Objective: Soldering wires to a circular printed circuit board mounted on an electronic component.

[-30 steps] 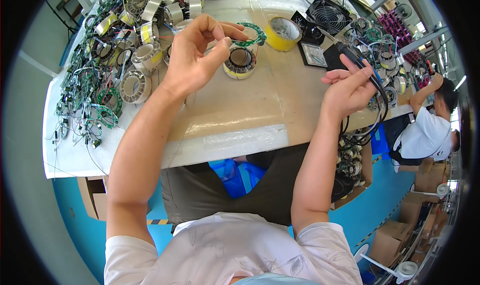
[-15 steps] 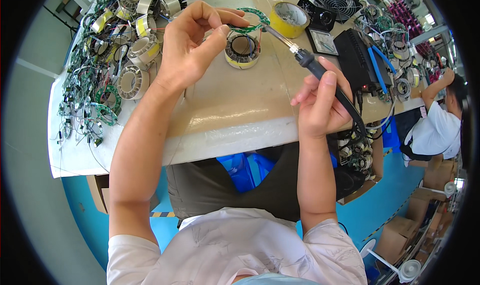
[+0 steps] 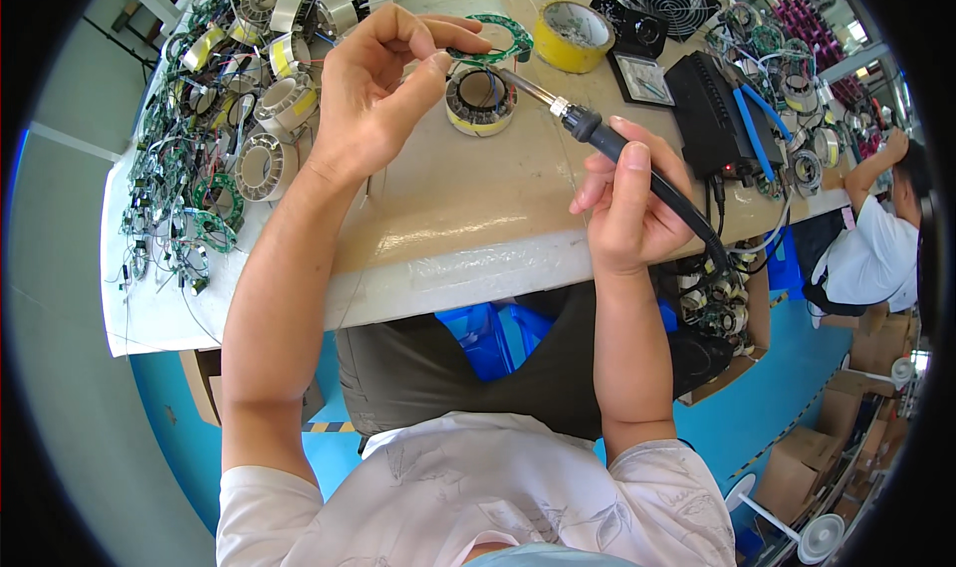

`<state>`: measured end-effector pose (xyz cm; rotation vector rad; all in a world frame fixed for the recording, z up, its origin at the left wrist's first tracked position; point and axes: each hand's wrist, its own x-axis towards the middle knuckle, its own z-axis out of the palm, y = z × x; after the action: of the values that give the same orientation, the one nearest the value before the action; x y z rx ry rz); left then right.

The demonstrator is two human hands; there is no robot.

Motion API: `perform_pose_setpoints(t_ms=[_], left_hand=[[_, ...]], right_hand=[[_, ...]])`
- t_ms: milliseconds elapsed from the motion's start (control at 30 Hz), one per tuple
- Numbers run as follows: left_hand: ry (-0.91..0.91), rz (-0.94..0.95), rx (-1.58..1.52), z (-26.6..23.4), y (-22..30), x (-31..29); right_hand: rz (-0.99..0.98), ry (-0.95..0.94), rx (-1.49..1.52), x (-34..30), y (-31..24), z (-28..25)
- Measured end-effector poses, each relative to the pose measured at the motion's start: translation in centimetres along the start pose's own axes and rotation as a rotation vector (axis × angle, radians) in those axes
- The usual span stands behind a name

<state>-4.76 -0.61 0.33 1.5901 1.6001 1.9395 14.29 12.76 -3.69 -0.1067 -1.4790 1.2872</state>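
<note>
Pinched between the thumb and fingers of my left hand (image 3: 373, 94) is the near-left edge of a green ring-shaped circuit board (image 3: 522, 41). The board is held above a coil ring (image 3: 480, 122) wrapped in yellow tape, which sits on the bench with thin wires in it. My right hand (image 3: 634, 204) grips a soldering iron (image 3: 595, 132) by its dark handle. Its metal tip points up and left, close to the board's near edge and the top of the coil ring; I cannot tell whether it touches either.
Coil rings (image 3: 289, 106) and tangled green boards (image 3: 164, 204) crowd the bench's left side. Beyond my right hand stand a roll of yellow tape (image 3: 573, 44), a black fan (image 3: 672, 4), a black soldering station (image 3: 709, 119) and blue-handled pliers (image 3: 754, 134). A co-worker (image 3: 871, 238) sits at right.
The soldering iron's tip has moved left and toward me, from the board's right edge to below its near edge. My left hand keeps its pinch on the board.
</note>
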Motion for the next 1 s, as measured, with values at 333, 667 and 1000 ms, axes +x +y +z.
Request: perform_pose_setpoints(t_ms=[333,667,1000], left_hand=[[-0.010,0.005,-0.001,-0.05,-0.09,-0.02],[-0.003,-0.003,0.007,-0.01,0.04,-0.04],[0.010,-0.013,0.018,0.01,0.00,0.11]], right_hand=[[0.019,0.007,0.018,-0.09,0.15,-0.05],[0.041,0.019,0.012,-0.20,-0.10,0.07],[0.120,0.064,0.090,0.34,-0.20,-0.17]])
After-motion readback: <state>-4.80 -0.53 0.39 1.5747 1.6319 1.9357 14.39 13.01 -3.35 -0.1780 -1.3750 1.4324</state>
